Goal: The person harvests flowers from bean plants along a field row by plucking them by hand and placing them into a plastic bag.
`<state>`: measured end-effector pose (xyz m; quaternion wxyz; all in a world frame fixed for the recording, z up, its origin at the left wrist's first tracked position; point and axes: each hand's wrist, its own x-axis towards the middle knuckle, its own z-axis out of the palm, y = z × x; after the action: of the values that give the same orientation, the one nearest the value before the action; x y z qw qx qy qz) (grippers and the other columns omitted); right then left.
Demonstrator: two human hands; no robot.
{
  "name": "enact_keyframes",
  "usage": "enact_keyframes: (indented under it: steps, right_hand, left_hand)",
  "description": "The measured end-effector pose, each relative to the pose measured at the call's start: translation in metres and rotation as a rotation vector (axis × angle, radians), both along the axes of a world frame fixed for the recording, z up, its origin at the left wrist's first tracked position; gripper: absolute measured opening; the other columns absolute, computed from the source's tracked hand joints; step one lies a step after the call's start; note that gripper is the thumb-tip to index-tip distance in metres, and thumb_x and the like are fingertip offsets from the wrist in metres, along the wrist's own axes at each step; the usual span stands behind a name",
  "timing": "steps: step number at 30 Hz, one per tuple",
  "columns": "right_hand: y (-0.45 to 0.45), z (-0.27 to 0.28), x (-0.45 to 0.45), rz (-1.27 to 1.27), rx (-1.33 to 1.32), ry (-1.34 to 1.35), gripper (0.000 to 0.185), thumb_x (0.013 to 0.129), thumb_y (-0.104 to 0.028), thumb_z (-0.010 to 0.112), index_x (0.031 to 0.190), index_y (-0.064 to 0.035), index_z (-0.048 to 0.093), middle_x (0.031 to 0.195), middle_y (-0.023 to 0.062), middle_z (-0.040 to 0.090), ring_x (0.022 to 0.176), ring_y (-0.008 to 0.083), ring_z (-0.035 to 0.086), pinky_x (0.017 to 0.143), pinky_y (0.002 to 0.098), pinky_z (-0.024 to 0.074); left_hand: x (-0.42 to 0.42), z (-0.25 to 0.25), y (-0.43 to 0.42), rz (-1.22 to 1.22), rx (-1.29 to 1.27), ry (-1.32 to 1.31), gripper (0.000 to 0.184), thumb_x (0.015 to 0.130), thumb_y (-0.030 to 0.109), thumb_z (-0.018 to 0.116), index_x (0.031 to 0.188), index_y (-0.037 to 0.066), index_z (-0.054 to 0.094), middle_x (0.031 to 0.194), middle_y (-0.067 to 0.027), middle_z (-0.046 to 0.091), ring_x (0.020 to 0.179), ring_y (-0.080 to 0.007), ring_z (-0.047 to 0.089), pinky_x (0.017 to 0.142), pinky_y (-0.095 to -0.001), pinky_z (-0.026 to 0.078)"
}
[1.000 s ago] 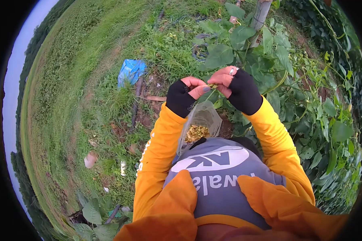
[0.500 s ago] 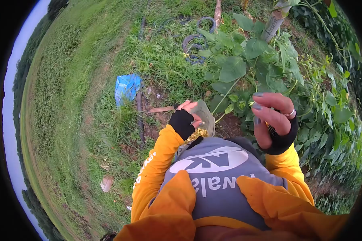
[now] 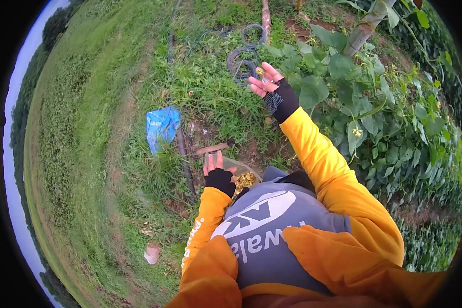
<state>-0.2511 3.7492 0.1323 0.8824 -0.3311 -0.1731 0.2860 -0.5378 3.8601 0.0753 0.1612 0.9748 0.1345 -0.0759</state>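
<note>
My right hand (image 3: 273,88), in a black fingerless glove, is raised near the leafy plants with its palm turned up. A small yellow flower (image 3: 260,72) sits between its fingers. At waist height my left hand (image 3: 219,172), gloved the same way, has its fingers spread at the side of a translucent bag (image 3: 249,168). Yellow flower pieces (image 3: 245,181) lie inside the bag. Part of the bag is hidden by my left hand and my shirt.
Broad-leaved vines (image 3: 354,84) climb at the right beside a pole (image 3: 367,30). Coiled dark tubing (image 3: 242,64) lies on the grass. A blue plastic bag (image 3: 162,127), a black pipe (image 3: 184,159) and a short piece of wood (image 3: 212,148) are on the ground at the left.
My right hand has moved up and left from beside the vines and now holds a yellow flower. My left hand has shifted down and left, its fingers spreading beside the bag.
</note>
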Motion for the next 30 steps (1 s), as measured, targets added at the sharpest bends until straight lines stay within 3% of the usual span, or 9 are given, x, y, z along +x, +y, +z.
enact_keyframes:
  steps: [2, 5, 6, 10, 17, 20, 24, 30]
  right_hand:
    - [0.001, -0.006, 0.005, 0.002, 0.076, 0.059, 0.044, 0.088, -0.002, 0.052, 0.130, -0.0027, 0.041, 0.127, 0.0181, 0.047, 0.112, 0.0329, 0.052, 0.094, 0.0392, 0.0466]
    - [-0.001, -0.004, 0.006, -0.046, -0.004, 0.047, 0.042, 0.088, -0.003, 0.052, 0.129, -0.0028, 0.042, 0.124, 0.0180, 0.050, 0.110, 0.0321, 0.054, 0.093, 0.0382, 0.0474]
    - [-0.002, -0.004, 0.007, -0.057, -0.013, 0.034, 0.038, 0.090, -0.006, 0.051, 0.127, -0.0033, 0.044, 0.118, 0.0160, 0.054, 0.105, 0.0279, 0.057, 0.088, 0.0359, 0.0497]
    - [-0.007, -0.002, 0.010, -0.078, -0.118, 0.030, 0.036, 0.092, -0.011, 0.051, 0.126, -0.0027, 0.045, 0.107, 0.0131, 0.059, 0.089, 0.0195, 0.061, 0.077, 0.0295, 0.0518]
    - [-0.014, -0.005, 0.018, -0.076, -0.250, -0.022, 0.037, 0.092, -0.012, 0.051, 0.127, -0.0044, 0.046, 0.097, 0.0079, 0.061, 0.081, 0.0140, 0.059, 0.069, 0.0258, 0.0477]
    - [-0.017, 0.004, 0.014, -0.098, -0.303, -0.084, 0.039, 0.091, -0.012, 0.052, 0.128, -0.0038, 0.045, 0.094, 0.0063, 0.061, 0.077, 0.0118, 0.058, 0.068, 0.0242, 0.0473]
    - [-0.029, 0.033, 0.005, -0.159, -0.470, -0.251, 0.042, 0.091, -0.013, 0.051, 0.131, -0.0043, 0.042, 0.090, 0.0041, 0.060, 0.075, 0.0091, 0.056, 0.069, 0.0230, 0.0462]
    - [-0.048, 0.041, 0.003, -0.317, -0.701, -0.613, 0.051, 0.085, -0.006, 0.052, 0.135, -0.0126, 0.041, 0.080, 0.0028, 0.058, 0.070, 0.0087, 0.053, 0.067, 0.0243, 0.0454]
  left_hand:
    - [-0.008, -0.001, 0.006, 0.028, -0.027, -0.018, 0.029, 0.069, 0.024, 0.068, 0.098, 0.020, 0.070, 0.148, -0.0174, 0.019, 0.136, -0.0414, 0.012, 0.106, -0.0551, 0.013]
    - [-0.014, 0.000, 0.014, 0.071, -0.043, -0.052, 0.028, 0.070, 0.025, 0.068, 0.098, 0.020, 0.070, 0.147, -0.0160, 0.022, 0.135, -0.0407, 0.016, 0.106, -0.0549, 0.016]
    - [-0.014, 0.003, 0.016, 0.078, -0.030, -0.069, 0.027, 0.071, 0.025, 0.067, 0.098, 0.020, 0.070, 0.147, -0.0145, 0.023, 0.135, -0.0395, 0.017, 0.106, -0.0544, 0.017]
    - [-0.013, -0.001, 0.025, 0.090, -0.024, -0.133, 0.026, 0.072, 0.026, 0.066, 0.098, 0.020, 0.070, 0.146, -0.0105, 0.027, 0.134, -0.0366, 0.021, 0.105, -0.0544, 0.020]
    - [0.019, -0.002, 0.056, 0.039, -0.067, -0.355, 0.022, 0.075, 0.023, 0.066, 0.096, 0.016, 0.070, 0.136, -0.0075, 0.043, 0.126, -0.0325, 0.036, 0.101, -0.0470, 0.030]
    - [0.063, 0.026, 0.059, 0.011, -0.186, -0.628, 0.015, 0.077, 0.013, 0.066, 0.092, 0.008, 0.069, 0.118, -0.0074, 0.058, 0.117, -0.0301, 0.045, 0.097, -0.0401, 0.036]
    - [0.148, 0.066, 0.065, -0.121, -0.301, -0.705, 0.012, 0.077, 0.014, 0.067, 0.088, 0.009, 0.067, 0.109, -0.0126, 0.061, 0.109, -0.0295, 0.053, 0.094, -0.0401, 0.040]
    - [0.318, 0.116, 0.053, -0.403, -0.417, -0.906, 0.024, 0.081, 0.009, 0.062, 0.105, 0.005, 0.063, 0.105, -0.0127, 0.062, 0.096, -0.0255, 0.059, 0.085, -0.0329, 0.046]
